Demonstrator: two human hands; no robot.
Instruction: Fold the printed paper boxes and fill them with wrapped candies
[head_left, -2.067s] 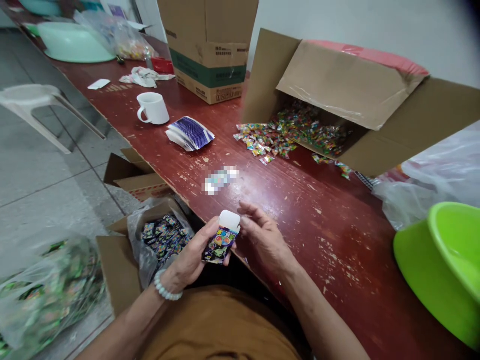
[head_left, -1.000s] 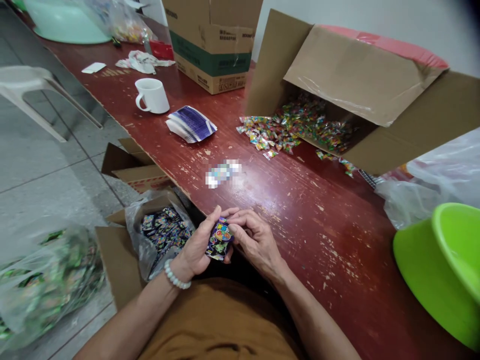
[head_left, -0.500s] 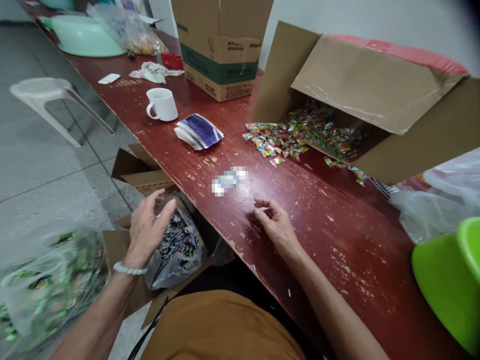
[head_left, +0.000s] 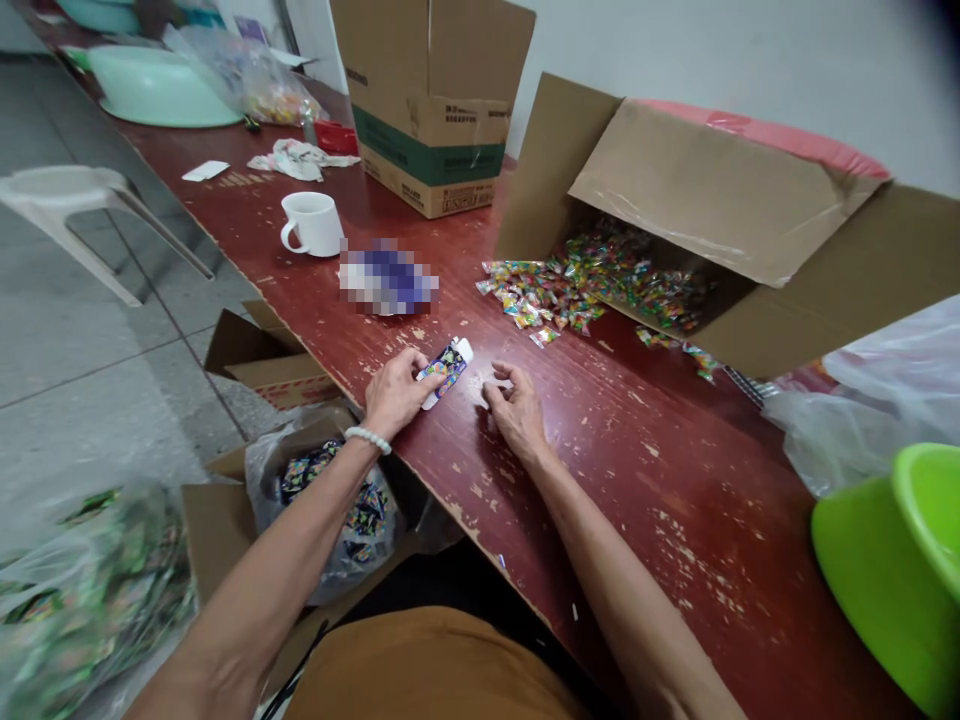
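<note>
A small printed carton (head_left: pixel 448 369) is showing unclosed white end flaps above the tabletop (head_left: pixel 600 480); similar dark packs (head_left: pixel 367 515) are already lying in a plastic bag (head_left: pixel 262 470) below. The left hand (head_left: pixel 393 392) is pinching the carton in its grip; the right hand (head_left: pixel 519 415) is hovering beside, half-open, apparently empty. Wrapped candies (head_left: pixel 529 297) are spilling beyond.

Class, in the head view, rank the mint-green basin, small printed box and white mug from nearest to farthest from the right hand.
1. Small printed box: left of the right hand.
2. White mug: farther left, on the table.
3. Mint-green basin: upper left, far down the table.
</note>
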